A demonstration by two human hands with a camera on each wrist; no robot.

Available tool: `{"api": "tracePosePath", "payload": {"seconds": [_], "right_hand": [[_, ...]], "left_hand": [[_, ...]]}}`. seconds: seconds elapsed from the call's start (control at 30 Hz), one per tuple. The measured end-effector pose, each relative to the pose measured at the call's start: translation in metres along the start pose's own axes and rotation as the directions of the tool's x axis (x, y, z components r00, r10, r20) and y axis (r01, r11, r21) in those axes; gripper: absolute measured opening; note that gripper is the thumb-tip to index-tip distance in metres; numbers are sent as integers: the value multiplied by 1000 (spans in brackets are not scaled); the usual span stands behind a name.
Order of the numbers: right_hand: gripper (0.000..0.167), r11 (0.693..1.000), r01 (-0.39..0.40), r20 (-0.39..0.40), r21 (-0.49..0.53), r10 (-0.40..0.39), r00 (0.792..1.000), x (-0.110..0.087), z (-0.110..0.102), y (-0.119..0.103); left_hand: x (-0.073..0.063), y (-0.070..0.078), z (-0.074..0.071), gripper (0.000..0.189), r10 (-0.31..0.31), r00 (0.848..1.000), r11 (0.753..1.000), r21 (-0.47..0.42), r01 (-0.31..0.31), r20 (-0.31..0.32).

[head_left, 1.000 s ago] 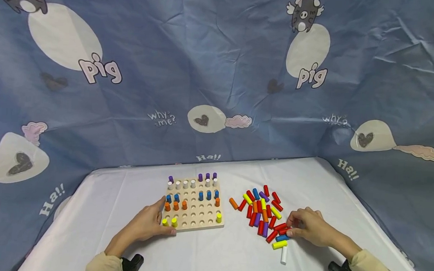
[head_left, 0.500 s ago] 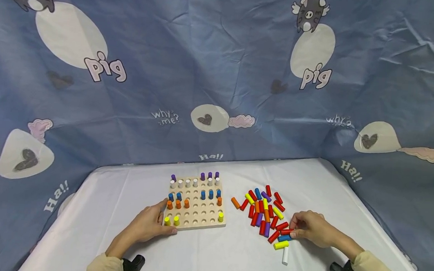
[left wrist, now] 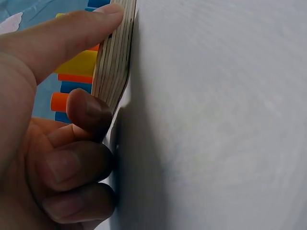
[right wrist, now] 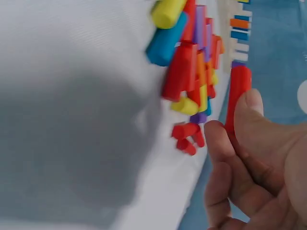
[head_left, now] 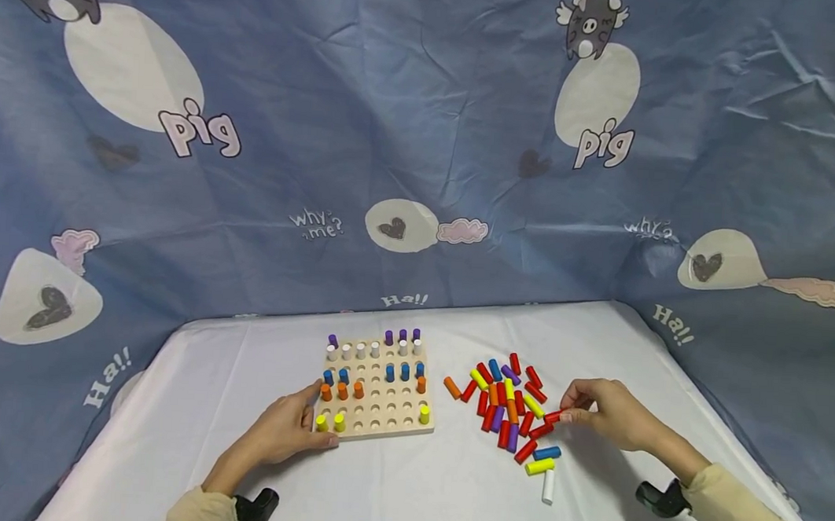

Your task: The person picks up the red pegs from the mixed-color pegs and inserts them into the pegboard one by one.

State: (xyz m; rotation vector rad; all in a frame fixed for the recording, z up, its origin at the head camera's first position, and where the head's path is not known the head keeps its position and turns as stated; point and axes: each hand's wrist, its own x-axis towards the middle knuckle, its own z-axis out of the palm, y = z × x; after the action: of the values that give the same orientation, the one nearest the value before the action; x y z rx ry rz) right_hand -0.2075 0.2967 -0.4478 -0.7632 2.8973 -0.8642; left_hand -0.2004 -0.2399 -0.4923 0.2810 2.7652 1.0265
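A wooden pegboard (head_left: pixel 393 409) lies on the white cloth, with purple, white, blue, orange and yellow pegs standing upright in rows of holes. My left hand (head_left: pixel 288 427) grips its near left corner, thumb along the front edge and fingers at the left side. In the left wrist view the thumb lies across the board's layered edge (left wrist: pixel 115 57) and the other fingers curl. My right hand (head_left: pixel 611 416) pinches a red peg (right wrist: pixel 238 96) between thumb and fingertips. The peg is raised above the cloth, at the right side of the loose pile.
Loose pegs lie in a pile right of the board, mostly red, with a purple peg (head_left: pixel 513 438) among them. A blue peg (head_left: pixel 547 452), a yellow peg (head_left: pixel 540 467) and a white peg (head_left: pixel 548 486) lie at its near end. A blue printed curtain (head_left: pixel 422 174) hangs behind the table.
My right hand has picked a red peg from the pile's near right side and lifted it up and slightly away. The left hand stays on the board's corner.
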Motion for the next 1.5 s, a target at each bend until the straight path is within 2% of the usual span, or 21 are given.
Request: {"api": "tracePosePath", "payload": {"seconds": [0.23, 0.33, 0.57, 0.73, 0.83, 1.03, 1.33, 1.5], "right_hand": [[11, 999, -23, -83, 42, 26, 996, 17, -2, -16], [9, 998, -35, -143, 43, 40, 989, 23, -3, -22], [12, 996, -82, -295, 37, 89, 951, 41, -4, -39], [12, 998, -42, -374, 48, 57, 926, 63, 7, -54], [12, 998, -15, -380, 59, 36, 924, 76, 13, -65], [12, 997, 6, -340, 81, 22, 940, 96, 23, -86], [9, 989, 118, -283, 84, -90, 955, 124, 45, -120], [8, 979, 184, -265, 89, -155, 952, 137, 61, -140]], "left_hand": [[-3, -5, -2, 114, 27, 999, 997, -71, -25, 28], [-4, -6, -1, 114, 34, 999, 995, -93, -31, 40], [-1, -5, 0, 114, 24, 999, 995, -98, -21, 30], [-3, -7, -1, 113, 26, 999, 995, -102, -23, 26], [-3, -10, -1, 113, 32, 999, 994, -110, -28, 31], [-1, -9, -1, 112, 32, 999, 992, -123, -29, 26], [-3, -9, -1, 112, 0, 1000, 993, -121, 1, 12], [-2, -9, -2, 112, 4, 1000, 994, -108, -4, 0]]}}
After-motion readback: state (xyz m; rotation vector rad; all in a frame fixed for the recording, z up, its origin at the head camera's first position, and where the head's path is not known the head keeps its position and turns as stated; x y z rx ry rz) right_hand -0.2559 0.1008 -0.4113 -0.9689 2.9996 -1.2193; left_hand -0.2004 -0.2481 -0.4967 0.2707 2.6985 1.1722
